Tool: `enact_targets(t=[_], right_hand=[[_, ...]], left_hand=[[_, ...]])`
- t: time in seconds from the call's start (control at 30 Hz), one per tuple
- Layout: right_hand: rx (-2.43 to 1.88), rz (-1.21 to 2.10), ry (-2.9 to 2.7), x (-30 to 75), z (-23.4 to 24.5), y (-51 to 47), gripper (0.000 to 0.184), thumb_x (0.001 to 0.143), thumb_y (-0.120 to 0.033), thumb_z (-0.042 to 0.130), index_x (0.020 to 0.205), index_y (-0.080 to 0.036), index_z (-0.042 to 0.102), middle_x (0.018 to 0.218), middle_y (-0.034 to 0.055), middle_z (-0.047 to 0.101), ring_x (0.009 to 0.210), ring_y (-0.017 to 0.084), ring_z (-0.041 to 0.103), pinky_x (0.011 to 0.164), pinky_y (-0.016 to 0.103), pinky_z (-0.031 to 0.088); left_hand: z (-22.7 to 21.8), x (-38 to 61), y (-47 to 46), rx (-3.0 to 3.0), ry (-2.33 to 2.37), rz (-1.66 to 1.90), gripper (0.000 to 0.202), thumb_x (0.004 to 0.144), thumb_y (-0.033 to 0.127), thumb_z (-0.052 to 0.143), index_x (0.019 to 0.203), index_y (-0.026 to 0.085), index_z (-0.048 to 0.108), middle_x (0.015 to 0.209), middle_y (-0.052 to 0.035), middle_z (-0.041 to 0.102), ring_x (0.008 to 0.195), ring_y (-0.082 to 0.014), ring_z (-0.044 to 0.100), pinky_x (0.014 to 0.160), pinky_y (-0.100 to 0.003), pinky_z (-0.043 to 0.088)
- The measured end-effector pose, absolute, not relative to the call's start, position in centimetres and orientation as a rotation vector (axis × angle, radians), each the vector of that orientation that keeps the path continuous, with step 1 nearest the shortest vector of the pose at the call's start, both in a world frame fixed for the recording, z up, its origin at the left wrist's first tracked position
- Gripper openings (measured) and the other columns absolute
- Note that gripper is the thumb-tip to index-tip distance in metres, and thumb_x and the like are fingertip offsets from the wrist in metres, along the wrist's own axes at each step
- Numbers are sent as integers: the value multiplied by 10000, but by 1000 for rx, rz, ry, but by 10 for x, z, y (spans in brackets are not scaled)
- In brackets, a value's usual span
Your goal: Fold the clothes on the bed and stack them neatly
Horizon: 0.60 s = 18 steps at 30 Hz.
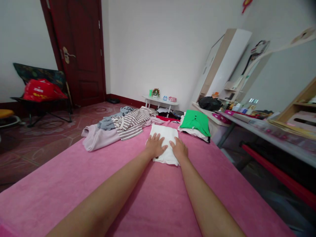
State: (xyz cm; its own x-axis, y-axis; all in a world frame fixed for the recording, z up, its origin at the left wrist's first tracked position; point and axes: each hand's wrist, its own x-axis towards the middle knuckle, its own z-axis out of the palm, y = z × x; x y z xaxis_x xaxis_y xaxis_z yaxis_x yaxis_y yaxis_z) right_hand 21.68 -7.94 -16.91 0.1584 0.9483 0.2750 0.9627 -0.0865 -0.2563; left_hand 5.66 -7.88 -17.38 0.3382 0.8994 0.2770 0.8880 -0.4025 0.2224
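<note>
A white folded garment (165, 131) lies flat as a rectangle on the pink bed cover (103, 184). My left hand (155, 145) rests on its left side with the fingers spread. On its right edge lies my right hand (179, 148), palm down, fingers apart. Right of it is a stack of folded clothes topped by a green buttoned garment (195, 121). To the left, a loose heap holds a striped shirt (133, 122), a pale pink garment (100, 138) and a grey garment (106, 122).
Along the right stands a desk (261, 131) crowded with bottles and boxes, near a black bag (209, 103). A low white table (160, 100) is by the far wall. On the left, a folding chair (39, 74) carries a red bag (43, 90) near a dark red door (79, 49).
</note>
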Motion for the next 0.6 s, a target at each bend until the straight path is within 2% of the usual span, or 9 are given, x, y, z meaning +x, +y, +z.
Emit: enact_targets(t=[0.1, 0.2, 0.37, 0.5, 0.6], right_hand=[[-2045, -188, -1780, 217, -167, -86, 454, 918, -414, 416, 1284, -166, 519, 1209, 143, 604, 1127, 259, 541, 921, 347, 389], [-2061, -199, -1683, 222, -167, -88, 459, 897, -424, 448, 1260, -155, 528, 1192, 147, 607, 1105, 256, 554, 890, 329, 412], [-2182, -78, -1533, 231, -163, -90, 600, 841, -552, 469, 1272, -137, 514, 1196, 166, 606, 1053, 283, 595, 817, 356, 458], [-2225, 33, -1587, 235, -161, -92, 555, 833, -590, 456, 1184, -184, 599, 1103, 147, 666, 1008, 283, 630, 794, 360, 465], [-2213, 56, -1604, 238, -162, -92, 508, 823, -568, 483, 1138, -198, 630, 1081, 139, 682, 990, 293, 641, 773, 362, 471]], left_hand=[[-172, 50, -89, 2491, 1742, 796, 403, 902, 393, 406, 1213, 212, 587, 1364, -90, 501, 1286, -256, 402, 1058, -395, 310], [-170, 45, -94, 2320, 1944, 935, 296, 860, 285, 463, 1097, 201, 619, 1179, -107, 592, 1114, -242, 521, 925, -350, 397], [-168, 41, -91, 2047, 2315, 912, 495, 804, 461, 524, 1142, 99, 547, 1030, -176, 624, 1002, -320, 557, 875, -443, 375], [-167, 33, -86, 2059, 2313, 785, 544, 798, 588, 474, 979, 99, 629, 917, -181, 668, 937, -335, 600, 882, -465, 356], [-165, 28, -84, 2015, 2268, 695, 523, 784, 611, 477, 852, 128, 664, 869, -176, 688, 895, -327, 629, 884, -461, 363]])
